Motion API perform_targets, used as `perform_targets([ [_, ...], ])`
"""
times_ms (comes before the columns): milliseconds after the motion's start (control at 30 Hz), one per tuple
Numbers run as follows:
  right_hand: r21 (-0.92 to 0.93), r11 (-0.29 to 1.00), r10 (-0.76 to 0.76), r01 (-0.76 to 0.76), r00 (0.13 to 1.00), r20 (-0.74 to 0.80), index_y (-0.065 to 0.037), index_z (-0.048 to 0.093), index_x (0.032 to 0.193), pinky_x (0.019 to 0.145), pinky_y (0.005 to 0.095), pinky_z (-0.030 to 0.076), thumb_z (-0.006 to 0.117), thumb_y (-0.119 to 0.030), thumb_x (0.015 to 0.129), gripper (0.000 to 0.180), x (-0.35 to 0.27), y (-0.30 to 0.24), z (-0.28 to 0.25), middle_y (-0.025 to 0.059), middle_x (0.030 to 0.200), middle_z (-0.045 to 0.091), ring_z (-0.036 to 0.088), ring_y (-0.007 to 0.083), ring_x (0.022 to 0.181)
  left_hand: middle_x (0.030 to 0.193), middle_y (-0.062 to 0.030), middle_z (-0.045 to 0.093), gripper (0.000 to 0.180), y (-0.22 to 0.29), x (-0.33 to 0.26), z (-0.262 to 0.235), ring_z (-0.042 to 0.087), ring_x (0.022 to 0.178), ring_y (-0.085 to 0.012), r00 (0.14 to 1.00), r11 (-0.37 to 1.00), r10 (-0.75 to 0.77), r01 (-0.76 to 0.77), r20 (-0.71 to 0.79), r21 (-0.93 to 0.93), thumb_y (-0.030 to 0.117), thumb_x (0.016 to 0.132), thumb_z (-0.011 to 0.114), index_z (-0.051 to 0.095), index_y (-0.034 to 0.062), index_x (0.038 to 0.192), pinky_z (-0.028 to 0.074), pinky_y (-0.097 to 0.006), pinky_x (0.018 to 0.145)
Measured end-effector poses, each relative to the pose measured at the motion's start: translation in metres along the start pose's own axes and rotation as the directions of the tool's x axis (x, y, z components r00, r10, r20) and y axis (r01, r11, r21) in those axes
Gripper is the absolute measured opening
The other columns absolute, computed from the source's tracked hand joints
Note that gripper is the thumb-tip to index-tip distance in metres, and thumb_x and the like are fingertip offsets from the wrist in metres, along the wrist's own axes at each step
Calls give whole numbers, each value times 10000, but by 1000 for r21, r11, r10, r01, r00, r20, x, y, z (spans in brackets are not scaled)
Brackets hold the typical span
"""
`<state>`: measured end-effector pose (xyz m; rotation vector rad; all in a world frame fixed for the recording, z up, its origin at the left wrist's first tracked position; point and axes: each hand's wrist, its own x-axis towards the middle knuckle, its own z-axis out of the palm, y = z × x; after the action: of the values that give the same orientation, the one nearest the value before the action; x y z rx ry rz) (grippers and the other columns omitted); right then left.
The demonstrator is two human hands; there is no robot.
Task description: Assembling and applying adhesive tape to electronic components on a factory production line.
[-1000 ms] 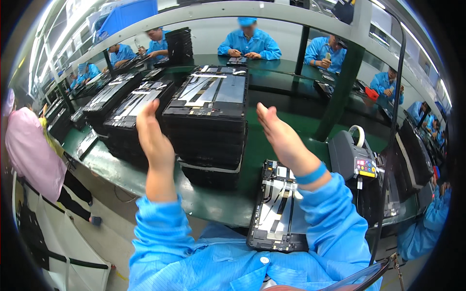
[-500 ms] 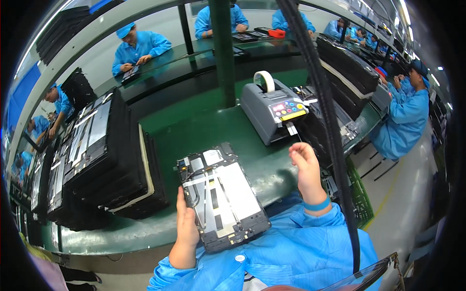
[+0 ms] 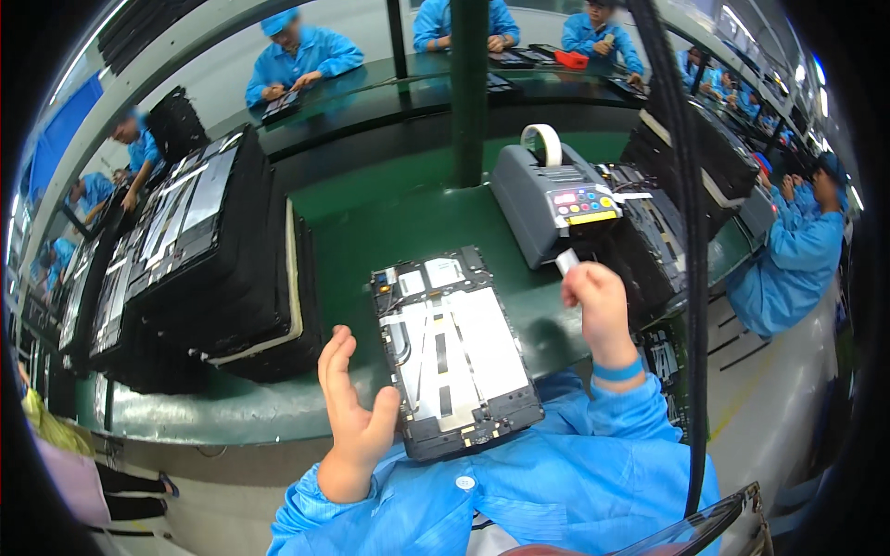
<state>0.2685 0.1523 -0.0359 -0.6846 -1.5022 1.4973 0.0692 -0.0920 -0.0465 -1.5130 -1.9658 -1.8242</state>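
An opened tablet, its silver battery and flat cables showing, lies at the front edge of the green bench, its lower end reaching over the edge by my jacket. Left of it is my left hand, fingers spread and thumb close to the tablet's side; whether they touch I cannot tell. My right hand pinches a short whitish strip of tape at the front of a grey tape dispenser. A roll of pale tape stands up from the dispenser's top.
Tall stacks of tablet parts in black trays rise at the left; further stacked units stand right of the dispenser. A black cable hangs at the right. A green post stands behind. Co-workers in blue sit across the bench.
My right hand has gone from empty beside the dispenser to pinching the tape strip at its outlet. The left hand has come away from the tablet's edge and spread its fingers. The view has shifted.
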Motion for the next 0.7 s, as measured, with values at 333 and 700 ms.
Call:
perform_targets([
  [333, -287, 747, -87, 600, 516, 852, -62, 673, 867, 545, 350, 469, 664, -163, 818, 113, -40, -54, 80, 82, 679, 616, 601, 267, 597, 718, -61, 612, 85, 35, 21, -1, 568, 615, -132, 853, 938, -126, 269, 506, -221, 72, 792, 714, 674, 1, 817, 442, -248, 537],
  [700, -329, 647, -316, 688, 635, 705, -49, 605, 778, 599, 396, 463, 653, -131, 771, 96, -8, -45, 115, 105, 726, 596, 594, 310, 689, 821, -99, 634, 278, 2, 40, -6, 595, 684, -170, 974, 989, -99, 119, 202, -90, 9, 747, 693, 657, -21, 1021, 461, -270, 572],
])
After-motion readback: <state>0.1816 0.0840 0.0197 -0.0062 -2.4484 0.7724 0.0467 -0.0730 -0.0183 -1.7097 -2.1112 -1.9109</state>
